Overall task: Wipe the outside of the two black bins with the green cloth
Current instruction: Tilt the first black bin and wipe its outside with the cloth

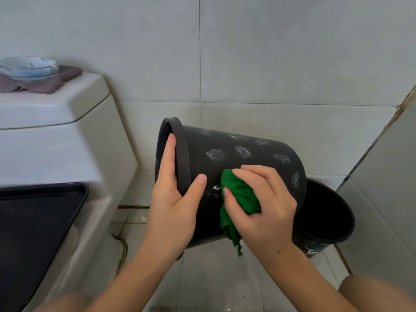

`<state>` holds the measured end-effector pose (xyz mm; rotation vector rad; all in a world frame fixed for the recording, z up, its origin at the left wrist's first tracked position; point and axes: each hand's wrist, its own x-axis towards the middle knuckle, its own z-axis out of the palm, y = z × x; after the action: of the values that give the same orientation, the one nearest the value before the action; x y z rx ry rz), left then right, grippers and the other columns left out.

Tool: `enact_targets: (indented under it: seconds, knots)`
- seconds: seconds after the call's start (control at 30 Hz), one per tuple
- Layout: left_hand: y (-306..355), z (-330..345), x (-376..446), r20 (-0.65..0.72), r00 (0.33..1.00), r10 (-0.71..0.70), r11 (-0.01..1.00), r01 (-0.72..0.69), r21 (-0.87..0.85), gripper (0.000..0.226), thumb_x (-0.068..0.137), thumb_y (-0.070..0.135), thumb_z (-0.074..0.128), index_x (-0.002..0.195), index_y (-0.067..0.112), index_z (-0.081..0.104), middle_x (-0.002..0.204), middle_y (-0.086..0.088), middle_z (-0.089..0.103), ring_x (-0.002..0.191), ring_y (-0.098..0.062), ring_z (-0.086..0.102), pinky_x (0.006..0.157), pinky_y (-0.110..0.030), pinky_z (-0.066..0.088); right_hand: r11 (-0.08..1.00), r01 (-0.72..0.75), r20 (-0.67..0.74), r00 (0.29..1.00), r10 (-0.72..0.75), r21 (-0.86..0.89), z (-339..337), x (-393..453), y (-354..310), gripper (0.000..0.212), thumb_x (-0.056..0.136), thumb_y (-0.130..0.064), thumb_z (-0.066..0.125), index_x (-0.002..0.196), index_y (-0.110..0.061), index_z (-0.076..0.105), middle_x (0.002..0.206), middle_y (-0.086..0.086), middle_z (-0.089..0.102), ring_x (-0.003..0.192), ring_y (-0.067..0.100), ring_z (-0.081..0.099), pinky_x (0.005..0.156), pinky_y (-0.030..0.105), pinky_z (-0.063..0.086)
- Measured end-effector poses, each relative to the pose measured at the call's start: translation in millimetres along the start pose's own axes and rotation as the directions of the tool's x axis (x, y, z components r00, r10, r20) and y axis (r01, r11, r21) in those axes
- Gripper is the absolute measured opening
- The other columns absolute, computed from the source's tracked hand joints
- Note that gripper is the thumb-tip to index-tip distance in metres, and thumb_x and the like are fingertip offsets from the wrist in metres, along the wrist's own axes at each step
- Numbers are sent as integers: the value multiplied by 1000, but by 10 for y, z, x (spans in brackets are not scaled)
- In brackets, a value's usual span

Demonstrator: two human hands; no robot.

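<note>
Tiled bathroom, green cloth under right fingers

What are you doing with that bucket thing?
A person is cleaning a black bin in a bathroom. The left hand grips its rim and holds it tipped on its side. The right hand presses a bunched green cloth against its outside. White smudges still dot the bin's side. A second black bin stands on the floor behind it, next to the toilet.
</note>
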<state>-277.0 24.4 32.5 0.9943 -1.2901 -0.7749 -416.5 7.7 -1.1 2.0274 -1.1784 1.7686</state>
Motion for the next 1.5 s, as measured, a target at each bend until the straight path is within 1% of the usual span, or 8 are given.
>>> enact_targets:
  seconds: [0.3,0.53,0.73,0.87,0.97,1.07,1.23,1.5]
  knots:
    - [39,-51,8,-31,998,61,997,-62,-36,79,86,-2,59,150,30,24,145,16,47,125,2,53,92,-11,46,1000,4,-108,994,-2,27,149,21,-107,15,85,-11,72,93,1,75,93,13,70,87,22,67,77,32,55]
    - [-18,-75,15,-46,998,50,995,-54,-79,68,89,12,48,153,22,26,141,22,51,127,5,49,96,-8,41,984,174,-1,985,-174,37,140,-28,-122,11,84,-9,72,90,-1,76,91,11,71,82,26,68,75,33,55]
    - [-54,-24,-15,-53,998,42,991,-48,-122,69,89,12,48,153,25,25,143,22,49,127,3,50,97,-13,44,1000,-6,-80,997,6,-2,110,57,40,10,84,-5,70,90,-1,76,90,11,71,83,22,67,74,34,54]
    - [-81,-9,6,-87,995,51,995,-58,-76,69,88,15,49,153,23,24,149,16,43,131,4,46,101,-12,40,996,72,-16,997,-71,61,171,-49,-150,10,85,-8,70,90,-2,76,92,10,72,82,24,68,73,33,54]
    - [-97,-40,28,-88,995,57,996,-63,-64,68,89,17,48,153,25,25,148,16,46,132,-1,46,108,-23,39,980,191,29,981,-192,59,158,-80,-158,9,83,-8,71,88,-3,77,91,10,72,79,25,68,71,33,55]
    - [-83,-67,28,-96,993,65,994,-73,-85,68,89,16,49,152,27,27,146,22,46,133,0,45,111,-28,38,993,122,-15,992,-122,7,98,-44,20,10,84,-7,69,89,-1,76,91,11,71,80,26,68,72,34,55]
    - [-77,-24,9,-109,990,85,990,-96,-99,68,89,12,49,150,30,25,143,30,45,133,5,43,106,-16,37,999,-45,-107,993,43,-17,128,-40,53,10,84,-6,69,90,-1,76,91,11,71,83,23,67,76,32,54]
    - [-64,-42,-5,-78,993,93,989,-102,-109,68,88,10,48,150,31,26,142,28,48,132,3,45,103,-14,40,997,80,-30,996,-80,11,75,-34,28,9,85,-7,69,88,-1,76,92,10,71,82,25,68,73,34,55]
